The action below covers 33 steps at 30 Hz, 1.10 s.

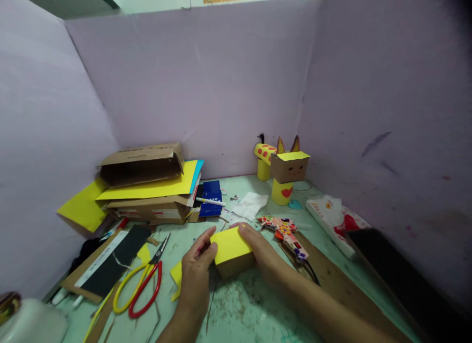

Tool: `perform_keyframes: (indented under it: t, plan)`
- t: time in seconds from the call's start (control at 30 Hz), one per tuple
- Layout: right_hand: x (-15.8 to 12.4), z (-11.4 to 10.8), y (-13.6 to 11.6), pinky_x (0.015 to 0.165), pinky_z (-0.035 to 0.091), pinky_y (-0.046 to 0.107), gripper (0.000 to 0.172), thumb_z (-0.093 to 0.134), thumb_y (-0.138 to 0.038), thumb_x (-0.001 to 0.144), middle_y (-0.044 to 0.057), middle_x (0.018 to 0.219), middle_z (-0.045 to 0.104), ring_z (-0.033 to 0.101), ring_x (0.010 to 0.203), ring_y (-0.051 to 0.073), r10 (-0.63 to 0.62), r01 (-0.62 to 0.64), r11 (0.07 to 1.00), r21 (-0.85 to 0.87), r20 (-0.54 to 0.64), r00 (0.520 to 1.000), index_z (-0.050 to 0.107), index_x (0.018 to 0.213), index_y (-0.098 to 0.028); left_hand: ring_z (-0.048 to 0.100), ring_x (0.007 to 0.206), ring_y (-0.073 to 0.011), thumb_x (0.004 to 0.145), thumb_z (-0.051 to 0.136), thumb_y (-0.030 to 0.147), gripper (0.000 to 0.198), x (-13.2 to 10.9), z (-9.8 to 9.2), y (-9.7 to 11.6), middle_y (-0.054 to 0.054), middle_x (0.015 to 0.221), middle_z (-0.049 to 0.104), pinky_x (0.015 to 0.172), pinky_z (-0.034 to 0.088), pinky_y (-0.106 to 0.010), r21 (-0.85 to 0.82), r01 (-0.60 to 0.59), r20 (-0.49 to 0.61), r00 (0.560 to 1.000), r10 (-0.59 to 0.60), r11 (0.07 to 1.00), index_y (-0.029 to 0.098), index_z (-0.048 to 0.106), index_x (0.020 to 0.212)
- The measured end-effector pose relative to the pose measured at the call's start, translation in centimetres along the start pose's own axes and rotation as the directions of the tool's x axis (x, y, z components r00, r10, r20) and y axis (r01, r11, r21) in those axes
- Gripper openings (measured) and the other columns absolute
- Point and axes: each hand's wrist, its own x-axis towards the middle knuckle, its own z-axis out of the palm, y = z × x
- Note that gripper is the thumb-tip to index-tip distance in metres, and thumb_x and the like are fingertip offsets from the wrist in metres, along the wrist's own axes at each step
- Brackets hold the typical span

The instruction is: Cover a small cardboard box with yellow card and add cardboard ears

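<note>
yellow-topped small cardboard box (231, 252) rests on the green counter (258, 303) near centre. left hand (195, 276) curls against its left end; right hand (262, 253) lies alongside, fingers (246, 232) grasping the far edge.

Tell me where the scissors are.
In the head view, the scissors lie on the left side of the table, between the left hand and the black-faced cardboard.

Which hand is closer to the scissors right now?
Left. The left hand holds one end of the yellow-topped box, just right of the scissors; the right hand holds its other end, farther off.
</note>
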Motion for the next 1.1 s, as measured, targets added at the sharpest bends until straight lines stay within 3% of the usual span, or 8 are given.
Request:
perform_keyframes:
  t: [0.13,0.37,0.67,0.77,0.87,0.97,1.1]
  plan:
    - [0.2,-0.1,0.4,0.067,0.039,0.032,0.033,0.051,-0.049,0.078,0.006,0.087,0.063,0.054,0.081,0.022,0.031,-0.031,0.998,0.050,0.002,1.000,0.061,0.090,-0.021,0.056,0.107,-0.0275,0.062,0.071,0.033,0.055,-0.3,0.2,-0.2,-0.010,0.111,0.065,0.091,0.042,-0.035,-0.137,0.106,0.011,0.994,-0.106,0.985,0.013,0.061,0.112]
    - [0.2,0.1,0.6,0.075,0.040,0.032,0.029,0.050,-0.049,0.079,0.003,0.090,0.061,0.053,0.088,0.022,0.085,-0.084,0.993,0.078,-0.006,0.996,0.058,0.089,-0.023,0.047,0.119,-0.0220,0.084,0.051,0.040,0.044,-0.8,0.6,-1.9,-0.003,0.121,0.060,0.101,0.033,-0.031,-0.187,0.074,0.135,0.990,-0.049,0.980,0.023,0.051,0.125]
    - [0.3,0.2,-0.1,0.072,0.043,0.026,0.022,0.052,-0.041,0.079,0.002,0.085,0.066,0.058,0.084,0.020,0.126,-0.119,0.982,0.145,-0.040,0.991,0.060,0.085,-0.022,0.051,0.115,-0.0212,0.086,0.050,0.036,0.044,-0.7,1.0,-0.8,-0.003,0.120,0.061,0.097,0.038,-0.032,-0.281,0.161,0.219,0.971,-0.100,0.946,0.023,0.048,0.127]
    - [0.4,0.2,-1.3,0.071,0.044,0.024,0.019,0.050,-0.034,0.081,0.002,0.084,0.068,0.060,0.082,0.019,0.244,-0.222,0.946,0.238,-0.067,0.968,0.062,0.087,-0.020,0.050,0.116,-0.0213,0.087,0.049,0.039,0.041,-0.6,1.1,0.0,-0.004,0.121,0.061,0.099,0.037,-0.031,-0.277,0.185,0.243,0.963,-0.118,0.943,0.021,0.054,0.123]
    - [0.4,-0.1,-2.6,0.064,0.046,0.026,0.021,0.047,-0.030,0.083,0.004,0.074,0.069,0.062,0.071,0.019,0.404,-0.373,0.884,0.281,-0.060,0.913,0.062,0.089,-0.017,0.048,0.119,-0.0211,0.088,0.045,0.043,0.041,-0.8,1.0,0.9,-0.005,0.123,0.060,0.101,0.035,-0.031,-0.243,0.232,0.276,0.947,-0.162,0.942,0.019,0.058,0.118]
    - [0.5,-0.4,-3.2,0.059,0.047,0.030,0.024,0.045,-0.030,0.083,0.007,0.064,0.068,0.061,0.059,0.020,0.508,-0.486,0.831,0.272,-0.014,0.861,0.062,0.088,-0.014,0.048,0.119,-0.0235,0.083,0.050,0.048,0.045,-1.0,0.8,1.4,-0.007,0.122,0.061,0.102,0.034,-0.035,-0.197,0.265,0.334,0.923,-0.190,0.944,0.017,0.060,0.115]
    - [0.4,-0.5,-3.6,0.056,0.047,0.030,0.023,0.045,-0.029,0.083,0.006,0.062,0.067,0.060,0.054,0.019,0.547,-0.527,0.804,0.275,0.002,0.837,0.062,0.090,-0.014,0.049,0.117,-0.0270,0.060,0.077,0.029,0.062,-1.2,0.5,0.9,-0.007,0.123,0.059,0.099,0.037,-0.037,-0.120,0.101,0.473,0.881,-0.032,0.988,0.020,0.055,0.117]
